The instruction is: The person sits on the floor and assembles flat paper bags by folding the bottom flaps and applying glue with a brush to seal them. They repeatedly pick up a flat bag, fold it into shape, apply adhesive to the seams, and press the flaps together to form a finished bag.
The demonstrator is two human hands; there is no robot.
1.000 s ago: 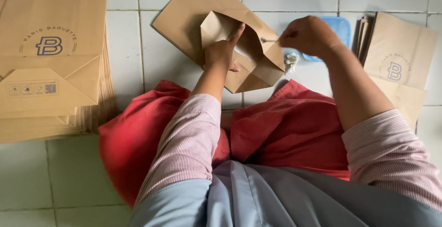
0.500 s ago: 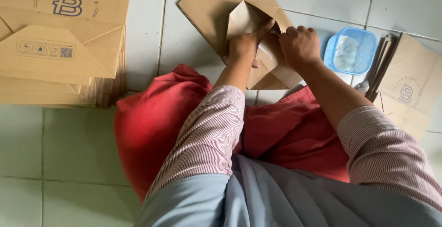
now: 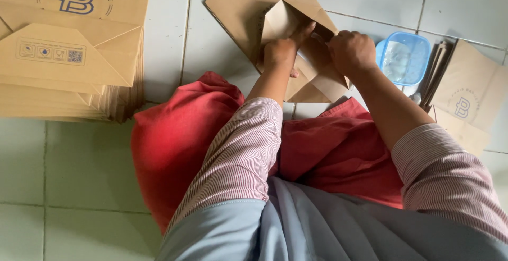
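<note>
A flat brown paper bag (image 3: 248, 12) lies on the white tiled floor in front of me, its bottom end folded open into flaps. My left hand (image 3: 283, 49) presses on the bag's left flap, fingers stretched up along the fold. My right hand (image 3: 352, 52) is closed over the right flap of the same bag, close beside the left hand. Both forearms come out of striped pink sleeves over my red-clad knees.
A tall stack of finished brown paper bags (image 3: 63, 55) with a blue emblem sits at the left. A small blue plastic tub (image 3: 405, 57) stands right of my right hand. More flat bags (image 3: 468, 99) lie at the far right.
My right hand came left from the blue tub onto the bag's folded flap. The left hand stayed on the bag. The view shifted, so everything sits lower and further right.
</note>
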